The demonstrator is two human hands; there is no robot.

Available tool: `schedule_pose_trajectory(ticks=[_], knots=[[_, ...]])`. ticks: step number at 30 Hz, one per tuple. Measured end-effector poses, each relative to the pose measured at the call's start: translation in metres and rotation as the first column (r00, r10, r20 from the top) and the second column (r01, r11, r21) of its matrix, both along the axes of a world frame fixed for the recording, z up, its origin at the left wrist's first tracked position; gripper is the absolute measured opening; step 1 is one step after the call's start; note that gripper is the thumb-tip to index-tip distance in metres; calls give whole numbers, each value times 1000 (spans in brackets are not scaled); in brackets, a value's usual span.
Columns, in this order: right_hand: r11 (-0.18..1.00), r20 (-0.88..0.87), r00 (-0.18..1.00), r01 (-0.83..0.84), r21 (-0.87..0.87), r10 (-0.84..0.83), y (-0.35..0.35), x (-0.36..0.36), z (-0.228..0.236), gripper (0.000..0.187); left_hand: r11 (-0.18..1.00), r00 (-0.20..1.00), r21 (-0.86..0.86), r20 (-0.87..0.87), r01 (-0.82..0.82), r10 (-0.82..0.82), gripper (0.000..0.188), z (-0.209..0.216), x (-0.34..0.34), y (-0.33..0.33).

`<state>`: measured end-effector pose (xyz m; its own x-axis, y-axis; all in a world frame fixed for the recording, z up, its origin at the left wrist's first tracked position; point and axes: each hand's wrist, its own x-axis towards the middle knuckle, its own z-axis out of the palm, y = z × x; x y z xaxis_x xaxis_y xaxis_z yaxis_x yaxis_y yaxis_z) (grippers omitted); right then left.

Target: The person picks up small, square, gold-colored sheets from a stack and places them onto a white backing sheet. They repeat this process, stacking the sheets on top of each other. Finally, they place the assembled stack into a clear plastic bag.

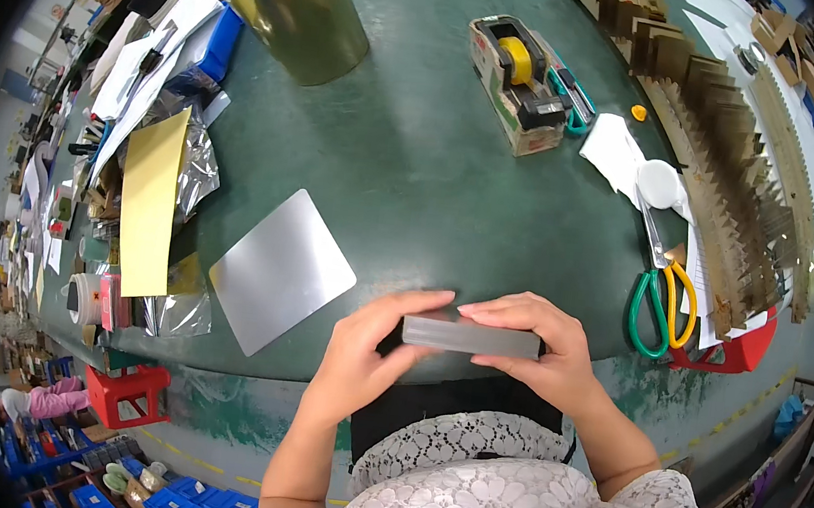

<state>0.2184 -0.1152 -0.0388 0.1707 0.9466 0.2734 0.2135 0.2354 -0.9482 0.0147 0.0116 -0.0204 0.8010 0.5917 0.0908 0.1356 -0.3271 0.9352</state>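
Between both hands, at the table's front edge, is a stack of thin grey metal plates (473,337), seen edge-on. My left hand (373,345) grips its left end, fingers over the far side and thumb on the near side. The right end sits in my right hand (546,348), held the same way. To the left of my left hand, one shiny silver metal plate (284,273) with rounded corners lies flat on the green table (404,184). How many plates the stack holds cannot be told.
Scissors with green and yellow handles (664,306) lie at the right, near a row of brown toothed strips (707,137). A tape dispenser (519,82) stands farther back. Yellow card (149,202) and plastic bags lie left; a large olive cylinder (283,13) stands behind.
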Motion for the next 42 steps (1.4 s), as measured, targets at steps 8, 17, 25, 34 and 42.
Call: schedule_pose_trajectory(ticks=[8, 17, 25, 34, 42], knots=[[986, 480, 861, -149, -72, 165, 14, 22, 24, 51, 998, 999, 48, 21, 48, -49, 35, -2, -14, 6], [986, 432, 887, -134, -102, 165, 13, 27, 19, 35, 983, 986, -87, 16, 164, -163, 30, 3, 3, 30], [869, -542, 822, -129, -478, -176, -35, -13, 30, 29, 877, 959, -452, -136, 163, -249, 32, 30, -9, 17], [862, -641, 704, -80, -501, -308, -68, -32, 14, 30, 89, 274, 931, 13, -355, 962, 50, -16, -140, 45], [864, -641, 715, -105, -493, -279, -70, -45, 19, 34, 123, 615, 853, 258, -507, 745, 20, 5, -131, 31]])
